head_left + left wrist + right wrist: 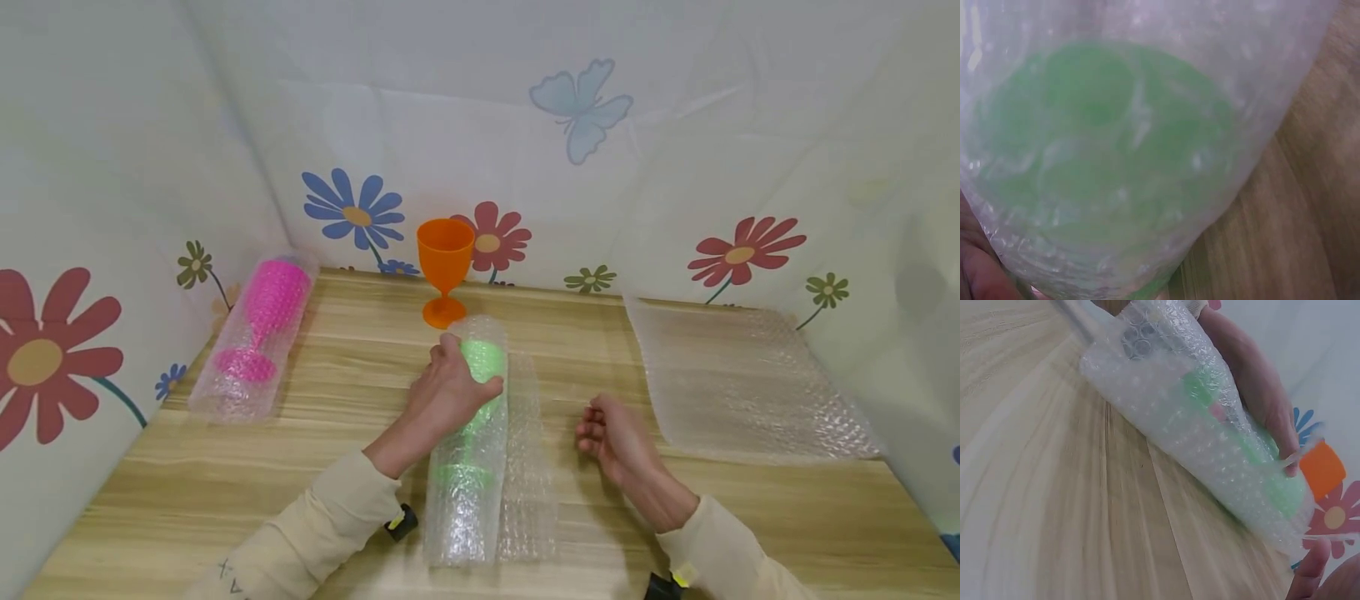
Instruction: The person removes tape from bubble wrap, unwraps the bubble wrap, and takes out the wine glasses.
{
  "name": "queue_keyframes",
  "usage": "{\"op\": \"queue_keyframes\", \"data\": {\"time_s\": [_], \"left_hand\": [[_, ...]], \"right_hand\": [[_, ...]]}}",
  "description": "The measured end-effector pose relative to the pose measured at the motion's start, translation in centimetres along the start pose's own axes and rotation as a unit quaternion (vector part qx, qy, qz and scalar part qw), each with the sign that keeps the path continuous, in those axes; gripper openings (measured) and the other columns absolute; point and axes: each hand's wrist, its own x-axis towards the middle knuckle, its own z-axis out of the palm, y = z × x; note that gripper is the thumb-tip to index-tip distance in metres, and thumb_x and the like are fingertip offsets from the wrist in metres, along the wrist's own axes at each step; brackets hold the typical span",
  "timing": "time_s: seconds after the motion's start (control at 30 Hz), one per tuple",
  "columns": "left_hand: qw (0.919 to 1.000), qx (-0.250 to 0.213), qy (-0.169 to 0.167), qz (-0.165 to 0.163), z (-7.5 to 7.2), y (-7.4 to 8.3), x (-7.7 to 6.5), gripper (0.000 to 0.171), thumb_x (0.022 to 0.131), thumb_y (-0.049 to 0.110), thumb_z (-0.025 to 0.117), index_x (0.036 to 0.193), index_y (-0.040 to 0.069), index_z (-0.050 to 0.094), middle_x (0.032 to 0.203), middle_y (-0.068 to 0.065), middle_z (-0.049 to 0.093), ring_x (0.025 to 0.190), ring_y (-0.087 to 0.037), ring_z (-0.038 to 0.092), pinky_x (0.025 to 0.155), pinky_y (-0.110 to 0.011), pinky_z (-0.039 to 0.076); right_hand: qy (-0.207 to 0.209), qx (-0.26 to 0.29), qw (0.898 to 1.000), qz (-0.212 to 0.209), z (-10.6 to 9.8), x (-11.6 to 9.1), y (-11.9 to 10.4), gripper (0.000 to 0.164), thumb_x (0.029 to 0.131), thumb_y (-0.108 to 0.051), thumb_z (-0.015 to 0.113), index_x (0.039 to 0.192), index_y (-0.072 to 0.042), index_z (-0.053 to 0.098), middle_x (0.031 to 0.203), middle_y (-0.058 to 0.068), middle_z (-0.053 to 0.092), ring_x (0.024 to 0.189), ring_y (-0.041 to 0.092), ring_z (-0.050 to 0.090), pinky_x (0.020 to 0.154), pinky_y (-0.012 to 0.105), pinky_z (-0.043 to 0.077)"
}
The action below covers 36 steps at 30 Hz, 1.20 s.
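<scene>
A green goblet lies inside a roll of bubble wrap in the middle of the table. My left hand grips the upper part of this roll, thumb across its top. A loose flap of the wrap extends along the roll's right side. To the right, my right hand is raised with curled fingers; in the right wrist view, a thin clear strip of tape shows at its thumb tip. The left wrist view shows the goblet's green base through the wrap.
An orange goblet stands upright near the back wall. At the left lies a pink goblet rolled in bubble wrap. A flat bubble wrap sheet covers part of the table's right side. Patterned cloth walls enclose the table.
</scene>
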Motion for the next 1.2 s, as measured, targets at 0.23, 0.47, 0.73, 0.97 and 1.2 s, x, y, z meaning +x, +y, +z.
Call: {"op": "queue_keyframes", "data": {"time_s": [0.23, 0.47, 0.73, 0.97, 1.2], "left_hand": [[1.0000, 0.005, 0.004, 0.001, 0.1, 0.2, 0.0, 0.078, 0.088, 0.048, 0.078, 0.133, 0.000, 0.034, 0.103, -0.015, 0.049, 0.072, -0.031, 0.055, 0.061, -0.037, 0.043], [0.9993, 0.001, 0.033, 0.017, 0.1, 0.0, -0.1, 0.075, 0.087, 0.044, 0.080, 0.128, -0.001, 0.036, 0.112, -0.020, 0.047, 0.081, -0.032, 0.054, 0.062, -0.037, 0.045], [0.9984, 0.008, 0.054, 0.016, -0.3, -0.3, -0.3, 0.073, 0.085, 0.043, 0.083, 0.122, -0.005, 0.041, 0.119, -0.022, 0.038, 0.103, -0.036, 0.044, 0.071, -0.039, 0.047], [0.9971, 0.053, 0.042, 0.035, -1.6, -1.0, -0.6, 0.076, 0.092, 0.045, 0.074, 0.150, 0.012, 0.038, 0.114, -0.023, 0.048, 0.086, -0.034, 0.055, 0.065, -0.042, 0.047], [0.9925, 0.064, 0.058, 0.086, -1.8, -1.5, -1.0, 0.056, 0.095, 0.037, 0.069, 0.141, 0.008, 0.055, 0.141, -0.028, 0.040, 0.125, -0.041, 0.042, 0.090, -0.051, 0.052]], "right_hand": [[-0.059, 0.005, 0.989, -0.135, 0.7, -1.6, -0.7, 0.022, 0.105, -0.008, 0.046, 0.087, -0.003, 0.057, 0.075, 0.003, 0.058, 0.061, 0.013, 0.054, 0.054, 0.022, 0.045], [-0.302, -0.163, 0.930, -0.129, 3.1, -1.4, -2.2, 0.028, 0.108, -0.011, 0.053, 0.115, 0.015, 0.061, 0.106, 0.018, 0.068, 0.096, 0.022, 0.068, 0.089, 0.032, 0.057], [-0.351, -0.273, 0.889, -0.108, 4.5, 0.5, -1.5, 0.033, 0.110, -0.008, 0.043, 0.133, 0.012, 0.055, 0.124, 0.022, 0.064, 0.119, 0.042, 0.062, 0.096, 0.052, 0.054], [-0.390, -0.332, 0.849, -0.132, 4.8, 0.5, -1.9, 0.041, 0.106, 0.004, 0.041, 0.146, 0.003, 0.050, 0.140, 0.022, 0.057, 0.129, 0.045, 0.055, 0.097, 0.054, 0.053], [-0.418, -0.363, 0.823, -0.128, 4.6, 0.5, -2.2, 0.059, 0.101, 0.012, 0.037, 0.156, -0.008, 0.046, 0.152, 0.019, 0.049, 0.135, 0.043, 0.052, 0.101, 0.052, 0.052]]}}
